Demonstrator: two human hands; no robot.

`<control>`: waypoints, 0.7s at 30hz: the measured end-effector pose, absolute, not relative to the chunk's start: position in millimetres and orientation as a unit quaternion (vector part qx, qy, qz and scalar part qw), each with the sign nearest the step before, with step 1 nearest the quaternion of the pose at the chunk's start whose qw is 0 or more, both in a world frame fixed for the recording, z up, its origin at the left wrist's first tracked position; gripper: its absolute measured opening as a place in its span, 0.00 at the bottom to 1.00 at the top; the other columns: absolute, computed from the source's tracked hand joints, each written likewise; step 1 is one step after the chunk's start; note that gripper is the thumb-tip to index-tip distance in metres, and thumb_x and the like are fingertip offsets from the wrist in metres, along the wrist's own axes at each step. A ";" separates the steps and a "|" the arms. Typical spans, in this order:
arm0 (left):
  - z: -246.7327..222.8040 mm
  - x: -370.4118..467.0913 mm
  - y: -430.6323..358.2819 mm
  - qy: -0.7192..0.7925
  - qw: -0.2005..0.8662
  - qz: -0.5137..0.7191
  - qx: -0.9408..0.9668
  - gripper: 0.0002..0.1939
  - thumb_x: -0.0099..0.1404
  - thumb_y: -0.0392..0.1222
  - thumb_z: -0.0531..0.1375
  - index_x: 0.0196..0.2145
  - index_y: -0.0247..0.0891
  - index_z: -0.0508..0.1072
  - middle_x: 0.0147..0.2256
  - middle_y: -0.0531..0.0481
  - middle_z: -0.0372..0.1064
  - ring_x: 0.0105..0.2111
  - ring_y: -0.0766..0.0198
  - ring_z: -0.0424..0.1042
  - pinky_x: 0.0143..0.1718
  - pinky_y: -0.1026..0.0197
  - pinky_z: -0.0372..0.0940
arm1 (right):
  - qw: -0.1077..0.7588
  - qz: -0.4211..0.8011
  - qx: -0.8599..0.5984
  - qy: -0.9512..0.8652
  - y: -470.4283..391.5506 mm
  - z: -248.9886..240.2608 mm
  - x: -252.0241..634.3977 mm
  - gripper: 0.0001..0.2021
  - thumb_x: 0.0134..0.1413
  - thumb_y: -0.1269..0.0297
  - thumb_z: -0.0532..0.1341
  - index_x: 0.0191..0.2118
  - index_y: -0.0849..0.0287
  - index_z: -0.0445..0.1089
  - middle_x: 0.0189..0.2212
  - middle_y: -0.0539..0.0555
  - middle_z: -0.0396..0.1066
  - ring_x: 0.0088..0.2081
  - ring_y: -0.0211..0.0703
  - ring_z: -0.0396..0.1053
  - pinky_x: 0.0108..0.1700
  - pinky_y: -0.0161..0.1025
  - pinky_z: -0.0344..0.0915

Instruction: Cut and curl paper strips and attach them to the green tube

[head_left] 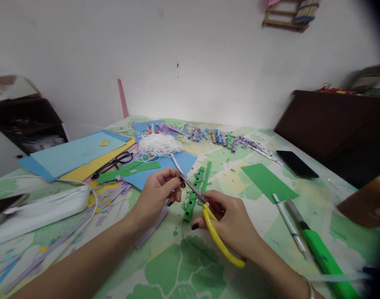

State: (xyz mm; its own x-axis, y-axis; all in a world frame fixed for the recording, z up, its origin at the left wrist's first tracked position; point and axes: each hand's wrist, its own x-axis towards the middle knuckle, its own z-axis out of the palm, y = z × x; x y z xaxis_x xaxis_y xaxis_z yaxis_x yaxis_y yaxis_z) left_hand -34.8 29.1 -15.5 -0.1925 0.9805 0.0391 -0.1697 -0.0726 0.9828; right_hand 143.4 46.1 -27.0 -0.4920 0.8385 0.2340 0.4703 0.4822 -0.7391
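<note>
On the table (pixel 271 216), going left to right: one pair of black glasses (pixel 113 163) lies on the coloured paper sheets (pixel 78 155). The left hand (pixel 155 195) pinches one thin white strip (pixel 176 165) between thumb and fingers. The right hand (pixel 233 224) grips one pair of yellow-handled scissors (pixel 208 211), fingers curled through the handles, blades meeting the strip above one green paper roll (pixel 193 195). Farther right lie one green paper rectangle (pixel 267 182), one black phone (pixel 297 164) and one green utility knife (pixel 320 251).

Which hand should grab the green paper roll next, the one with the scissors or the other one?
Probably the left hand: it pinches only something small at the blade tips, beside the green paper roll. The right hand is busy gripping the scissors.
</note>
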 end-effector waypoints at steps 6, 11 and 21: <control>-21.2 -27.6 26.5 0.440 0.533 0.632 0.350 0.02 0.54 0.34 0.58 0.27 0.35 0.67 0.19 0.57 0.62 0.15 0.74 0.61 0.17 0.71 0.51 | 0.301 0.284 -0.415 -0.810 45.9 -31.6 141.2 0.11 0.42 0.59 0.67 0.29 0.58 0.68 0.18 0.43 0.56 0.22 0.32 0.51 0.23 0.31 0.48; -20.9 -23.9 23.2 0.401 0.577 0.645 0.301 0.04 0.56 0.33 0.58 0.30 0.36 0.65 0.23 0.58 0.64 0.16 0.75 0.63 0.18 0.71 0.56 | 0.304 0.272 -0.416 -0.813 44.0 -32.7 140.0 0.09 0.42 0.61 0.66 0.29 0.58 0.67 0.18 0.43 0.56 0.22 0.32 0.51 0.24 0.31 0.49; -19.3 -28.9 24.3 0.409 0.546 0.640 0.354 0.02 0.57 0.34 0.57 0.30 0.36 0.65 0.25 0.56 0.65 0.17 0.72 0.66 0.17 0.69 0.56 | 0.303 0.281 -0.418 -0.809 43.8 -32.5 139.5 0.09 0.43 0.60 0.66 0.28 0.58 0.67 0.18 0.43 0.54 0.22 0.33 0.50 0.23 0.31 0.48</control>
State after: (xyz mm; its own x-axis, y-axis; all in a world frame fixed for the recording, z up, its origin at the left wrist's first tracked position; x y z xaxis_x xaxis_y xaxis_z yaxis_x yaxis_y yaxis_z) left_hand -28.9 24.3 -19.3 -0.1532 0.9882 0.0059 -0.4089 -0.0688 0.9100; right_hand 139.5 43.8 -32.5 -0.4673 0.8463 0.2559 0.5055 0.4932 -0.7080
